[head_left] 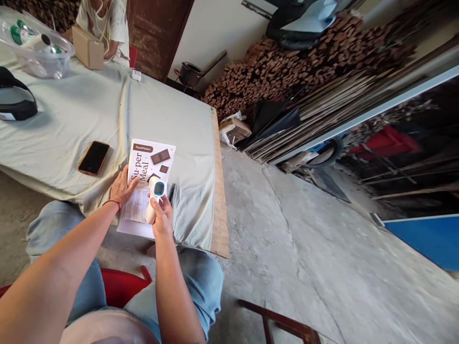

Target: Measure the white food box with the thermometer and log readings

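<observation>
One white handheld thermometer [157,190], held over the printed package [152,160] at the near edge of the cloth-covered table [193,162], could be dropped if the grip is loosened. Its handle is clamped in the right hand [162,215], forearm pointed forward; the package's left side is touched by the left hand [123,188], thumb spread apart from fingers.

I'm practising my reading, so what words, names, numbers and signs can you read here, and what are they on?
"NutriMotion": brown label on the white printed item.
"Su-per Meal": same item, below that label.
Too small or blurred: writing lower down, the handheld device's screen, the white sticker on the black curved thing, the little white tag.
</observation>
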{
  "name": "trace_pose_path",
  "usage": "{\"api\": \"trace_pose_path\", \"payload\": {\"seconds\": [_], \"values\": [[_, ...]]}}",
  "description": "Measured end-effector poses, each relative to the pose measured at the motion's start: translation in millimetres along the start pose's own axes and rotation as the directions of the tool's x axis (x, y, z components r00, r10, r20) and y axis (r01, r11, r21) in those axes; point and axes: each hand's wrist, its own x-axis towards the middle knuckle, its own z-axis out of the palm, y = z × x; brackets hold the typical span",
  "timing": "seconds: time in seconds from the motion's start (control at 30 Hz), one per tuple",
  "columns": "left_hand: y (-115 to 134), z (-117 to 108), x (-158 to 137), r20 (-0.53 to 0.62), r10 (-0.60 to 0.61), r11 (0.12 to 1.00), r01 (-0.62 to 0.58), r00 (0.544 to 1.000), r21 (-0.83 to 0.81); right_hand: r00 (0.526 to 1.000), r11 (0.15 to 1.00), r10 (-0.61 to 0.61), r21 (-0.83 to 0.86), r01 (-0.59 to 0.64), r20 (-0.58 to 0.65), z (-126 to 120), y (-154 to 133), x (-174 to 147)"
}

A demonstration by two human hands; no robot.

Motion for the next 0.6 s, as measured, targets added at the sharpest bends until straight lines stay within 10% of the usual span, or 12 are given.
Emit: {"api": "trace_pose_path", "payload": {"seconds": [0.17,0.27,0.4,0.6], "values": [[5,-5,-1,0.073,-0.059,0.998,0.058,0.996,0.018,0.986,0.972,-0.146,-0.198,0.128,-0.081,-36,-10,17],[7,-5,-1,0.068,-0.038,0.999,0.036,0.997,0.032,0.915,0.75,-0.354,-0.643,0.155,-0.192,-79,-25,42],[5,-3,0,0.048,-0.032,0.999,0.031,0.998,0.035,0.879,0.63,-0.421,-0.769,0.108,-0.222,-118,-44,70],[-2,1,-3,-0.014,0.017,1.0,-0.017,1.0,-0.002,0.927,0.46,-0.376,-0.87,0.176,-0.012,-96,-33,79]]}}
